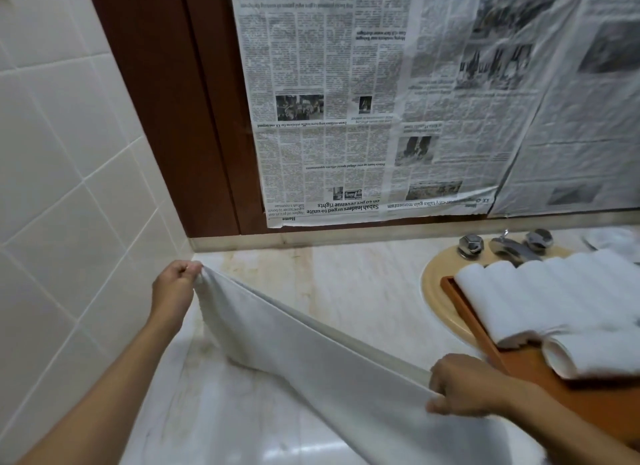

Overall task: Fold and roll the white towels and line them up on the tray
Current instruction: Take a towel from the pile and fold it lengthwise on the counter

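Note:
A white towel [298, 353] hangs stretched above the marble counter, folded lengthwise. My left hand [175, 284] pinches its far corner near the tiled wall. My right hand [464, 386] grips the near end, close to the tray. The orange-brown wooden tray [467, 321] lies at the right over the sink. Several rolled white towels [540, 295] lie side by side on it, and one more roll [595, 359] lies in front of them.
The marble counter [346, 284] runs from the tiled wall [69, 173] on the left to a beige sink [436, 291] with chrome taps [505, 246]. Newspaper [398, 101] covers the mirror behind. Another white cloth [616, 239] lies at the far right.

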`<state>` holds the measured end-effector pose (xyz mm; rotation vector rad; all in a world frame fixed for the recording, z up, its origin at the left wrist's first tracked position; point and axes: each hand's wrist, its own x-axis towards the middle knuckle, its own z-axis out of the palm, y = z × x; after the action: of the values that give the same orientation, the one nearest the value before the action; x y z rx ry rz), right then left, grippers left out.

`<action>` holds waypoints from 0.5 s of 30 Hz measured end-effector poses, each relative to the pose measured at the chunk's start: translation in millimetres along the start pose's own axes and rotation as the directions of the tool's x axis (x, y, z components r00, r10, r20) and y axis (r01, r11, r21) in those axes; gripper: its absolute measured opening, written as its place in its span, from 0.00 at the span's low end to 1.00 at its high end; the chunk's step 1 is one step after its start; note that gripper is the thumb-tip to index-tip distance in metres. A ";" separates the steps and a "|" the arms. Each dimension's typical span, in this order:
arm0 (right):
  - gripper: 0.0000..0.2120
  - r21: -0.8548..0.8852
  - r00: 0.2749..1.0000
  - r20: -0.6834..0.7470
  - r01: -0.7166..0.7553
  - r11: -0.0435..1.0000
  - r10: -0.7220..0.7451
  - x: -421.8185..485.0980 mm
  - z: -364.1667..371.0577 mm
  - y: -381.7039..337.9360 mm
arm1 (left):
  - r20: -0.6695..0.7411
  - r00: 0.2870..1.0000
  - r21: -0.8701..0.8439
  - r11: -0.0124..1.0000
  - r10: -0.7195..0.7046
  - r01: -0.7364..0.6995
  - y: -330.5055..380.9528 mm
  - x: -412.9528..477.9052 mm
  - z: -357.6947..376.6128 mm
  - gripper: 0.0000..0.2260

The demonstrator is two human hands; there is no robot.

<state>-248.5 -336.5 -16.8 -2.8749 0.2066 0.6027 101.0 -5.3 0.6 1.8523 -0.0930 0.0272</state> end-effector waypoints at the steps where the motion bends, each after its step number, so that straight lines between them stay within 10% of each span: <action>1: 0.22 -0.062 1.000 -0.003 -0.011 0.998 0.011 -1.5 10.8 -4.4 | -0.006 1.000 -0.007 1.000 -0.007 0.007 -0.2 -0.7 -0.2 0.07; 6: 0.12 -0.133 0.999 -0.028 -0.049 0.990 0.046 -0.3 41.8 -21.4 | -0.047 0.999 -0.035 0.999 -0.019 0.017 -2.1 -1.4 -0.9 0.06; 10: 0.19 0.270 0.998 0.040 -0.065 0.961 0.056 -8.6 9.6 -8.6 | -0.069 0.997 -0.022 0.999 -0.047 0.046 -5.2 -1.0 0.0 0.07; 15: 0.11 0.860 0.976 -0.213 0.204 0.468 -0.033 -53.3 -75.3 -6.1 | -0.028 0.987 -0.086 0.985 -0.156 0.153 -23.1 18.4 -6.8 0.20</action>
<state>-267.0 -342.1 73.6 -1.8633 0.2429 0.1168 121.4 6.7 -18.4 1.7702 0.0727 -0.0519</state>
